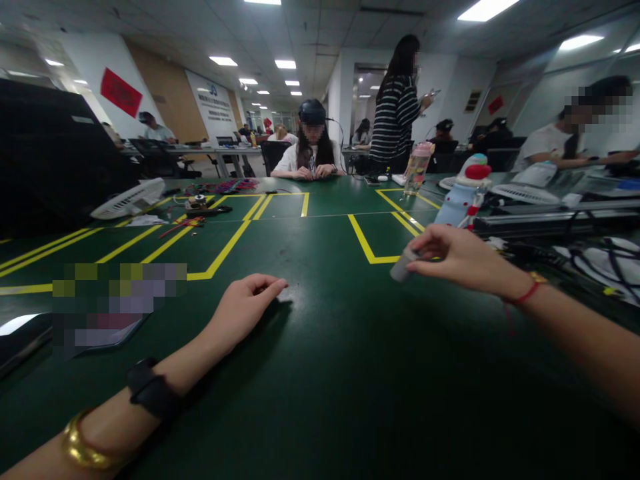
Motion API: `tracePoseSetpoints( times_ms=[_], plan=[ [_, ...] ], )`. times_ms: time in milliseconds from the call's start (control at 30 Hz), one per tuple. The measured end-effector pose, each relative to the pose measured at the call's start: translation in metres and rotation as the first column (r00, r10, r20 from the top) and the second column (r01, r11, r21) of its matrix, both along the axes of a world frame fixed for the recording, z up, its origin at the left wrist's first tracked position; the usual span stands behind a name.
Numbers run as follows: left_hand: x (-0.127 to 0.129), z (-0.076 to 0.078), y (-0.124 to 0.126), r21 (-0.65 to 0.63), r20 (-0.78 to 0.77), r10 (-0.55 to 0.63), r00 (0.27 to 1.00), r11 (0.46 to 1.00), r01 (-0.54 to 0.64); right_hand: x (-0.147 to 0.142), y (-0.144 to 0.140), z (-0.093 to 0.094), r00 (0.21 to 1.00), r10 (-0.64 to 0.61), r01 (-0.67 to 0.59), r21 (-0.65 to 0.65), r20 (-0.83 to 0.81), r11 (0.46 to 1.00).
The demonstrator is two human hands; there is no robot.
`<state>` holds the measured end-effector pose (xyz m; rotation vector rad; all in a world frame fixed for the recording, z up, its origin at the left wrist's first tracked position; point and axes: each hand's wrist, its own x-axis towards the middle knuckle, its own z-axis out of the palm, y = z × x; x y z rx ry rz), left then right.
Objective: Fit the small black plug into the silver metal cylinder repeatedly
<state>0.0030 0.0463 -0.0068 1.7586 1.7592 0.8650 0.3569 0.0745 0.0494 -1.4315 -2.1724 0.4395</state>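
our right hand (455, 261) is over the right side of the green table (320, 380), with a small grey cylinder (400, 268) pinched between thumb and fingertips; the gap between them is only as wide as the piece. the cylinder leans and is slightly blurred, at the near right end of the yellow tape (370, 250) outline. we cannot tell whether its lower end touches the table.

our left hand (245, 307) is nearer the middle, well apart from the cylinder. its fingers curl inward, with thumb and index tips close together, and we cannot tell whether anything sits between them. we see a black wristband (151, 388) and a gold bangle (83, 445) on that arm, and a red bracelet (531, 291) on the right wrist.

just beyond our right hand stands a light blue toy figure (454, 203), with a pink-lidded bottle (419, 170) farther off. dark cables (620, 267) lie in a tangle at the right edge. on the far left we see a white slatted device (129, 199) and a heap of coloured wires (233, 187). a seated person (313, 150) in a dark headset faces us from the far side, both hands on the table.
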Motion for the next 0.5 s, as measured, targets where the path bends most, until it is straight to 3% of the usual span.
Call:
tracePoseSetpoints(
  times_ms=[67,167,267,367,500],
  plan=[
    [-0.001,-0.001,0.0,0.003,0.005,0.0,1.0,1.0,0.0,-0.044,-0.022,-0.011,0.971,0.192,-0.19,0.027,-0.141,0.981],
    [-0.003,-0.004,0.002,0.015,0.001,-0.013,1.0,1.0,0.013,-0.087,-0.049,-0.029,0.91,0.371,-0.374,0.021,-0.185,0.927],
    [-0.003,-0.004,0.002,0.036,-0.022,-0.038,0.999,0.999,0.039,-0.101,-0.063,-0.044,0.896,0.39,-0.399,0.002,-0.214,0.917],
    [0.006,0.002,-0.005,0.113,-0.055,-0.131,0.99,0.984,0.137,-0.098,-0.064,-0.055,0.893,0.341,-0.363,-0.025,-0.293,0.931],
    [0.032,0.016,-0.027,0.234,-0.158,-0.339,0.927,0.9,0.369,-0.094,-0.06,-0.065,0.901,0.308,-0.35,-0.093,-0.304,0.932]
  ],
)
